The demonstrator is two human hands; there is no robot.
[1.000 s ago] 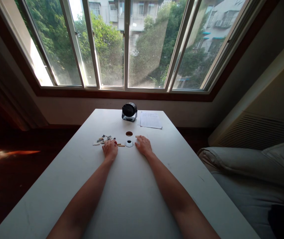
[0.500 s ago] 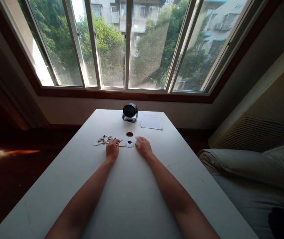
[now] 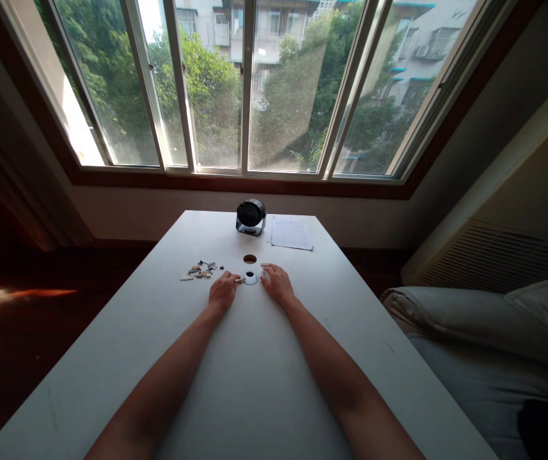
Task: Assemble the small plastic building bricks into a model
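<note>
Both my forearms reach out over a white table (image 3: 254, 383). My left hand (image 3: 222, 292) lies palm down, its fingertips at a small tan piece (image 3: 240, 280) just left of a white ring-shaped cap (image 3: 250, 278). Whether the fingers grip that piece is too small to tell. My right hand (image 3: 277, 283) rests flat on the table just right of the cap, fingers slightly apart, holding nothing. A second small tan piece (image 3: 266, 264) lies just beyond its fingertips. A pile of several small tan and dark pieces (image 3: 200, 271) lies left of my left hand.
A round hole (image 3: 249, 259) is cut in the table behind the cap. A small black fan (image 3: 250, 216) and a printed sheet (image 3: 291, 233) sit at the far edge under the window. A cushioned seat (image 3: 485, 332) stands to the right; dark floor lies to the left.
My left hand has slid right, from the edge of the pile to the tan piece beside the white cap. My right hand has stayed put.
</note>
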